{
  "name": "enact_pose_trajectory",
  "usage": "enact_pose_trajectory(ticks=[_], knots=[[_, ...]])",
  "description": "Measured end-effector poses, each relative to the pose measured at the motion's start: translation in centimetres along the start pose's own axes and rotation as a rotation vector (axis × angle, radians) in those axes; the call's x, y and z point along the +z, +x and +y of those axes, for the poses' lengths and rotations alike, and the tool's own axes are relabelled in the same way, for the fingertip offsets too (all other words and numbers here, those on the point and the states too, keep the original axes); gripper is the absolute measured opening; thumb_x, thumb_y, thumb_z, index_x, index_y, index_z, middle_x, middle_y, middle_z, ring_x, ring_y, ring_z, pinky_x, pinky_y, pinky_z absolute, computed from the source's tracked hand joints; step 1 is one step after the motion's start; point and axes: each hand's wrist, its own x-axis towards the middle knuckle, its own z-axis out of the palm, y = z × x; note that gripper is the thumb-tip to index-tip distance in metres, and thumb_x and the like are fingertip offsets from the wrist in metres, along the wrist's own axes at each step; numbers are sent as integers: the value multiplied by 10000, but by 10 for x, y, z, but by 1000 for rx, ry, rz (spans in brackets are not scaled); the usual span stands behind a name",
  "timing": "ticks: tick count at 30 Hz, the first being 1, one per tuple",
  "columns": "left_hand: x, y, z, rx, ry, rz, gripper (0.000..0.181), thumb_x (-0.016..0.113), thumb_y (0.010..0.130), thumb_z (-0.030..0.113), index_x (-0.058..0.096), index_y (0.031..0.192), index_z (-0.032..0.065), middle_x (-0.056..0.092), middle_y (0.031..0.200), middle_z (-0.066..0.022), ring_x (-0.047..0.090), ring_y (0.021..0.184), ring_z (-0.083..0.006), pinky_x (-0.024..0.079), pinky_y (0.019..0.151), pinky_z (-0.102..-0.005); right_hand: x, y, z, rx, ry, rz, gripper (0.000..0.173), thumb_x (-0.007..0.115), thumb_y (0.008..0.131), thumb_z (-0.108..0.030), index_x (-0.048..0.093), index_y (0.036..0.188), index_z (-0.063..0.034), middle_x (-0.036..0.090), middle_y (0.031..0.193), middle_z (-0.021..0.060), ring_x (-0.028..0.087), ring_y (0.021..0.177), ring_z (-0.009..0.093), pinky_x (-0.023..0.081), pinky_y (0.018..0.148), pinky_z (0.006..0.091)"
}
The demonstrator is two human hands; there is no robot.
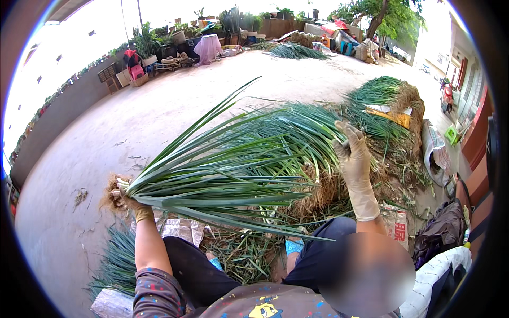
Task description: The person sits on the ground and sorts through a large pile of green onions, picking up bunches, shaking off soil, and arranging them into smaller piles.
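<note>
My left hand point(137, 204), in a tan glove, grips a bunch of green onions point(199, 171) just above their white ends and roots. The roots point left, and the long green leaves fan out to the right in front of me. My right hand point(352, 155), in a pale rubber glove, is raised at the right with its fingers apart and nothing in them. Behind and below it lies a large heap of green onions point(294, 123) with brown roots point(318, 190).
Another stack of green onions point(377, 91) lies beyond on the right. Leaf scraps point(238, 254) cover the ground between my feet. More onion leaves point(117, 258) lie at my lower left. White sacks point(435, 147) and dark cloth point(439, 228) are at the right.
</note>
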Motion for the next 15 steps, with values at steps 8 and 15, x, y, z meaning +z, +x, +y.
enact_pose_trajectory(ticks=[8, 15], knots=[[28, -11, -4, -63, 89, 21, 348, 583, 876, 422, 543, 1113, 171, 555, 849, -40, 538, 760, -179, 469, 707, -352, 40, 18, -45, -497, -164, -56, 536, 711, 790, -175, 527, 1293, -204, 629, 1099, 65, 639, 855, 231, 523, 735, 346], [44, -15, -8, -64, 37, -78, 311, 543, 902, 398, 539, 1129, 185, 537, 824, -29, 519, 735, -168, 460, 690, -346, 45, -12, -34, -47, 471, -107, 59, 618, 869, -35, 636, 841, -83, 635, 776, -14, 583, 683, 94, 504, 613, 238]])
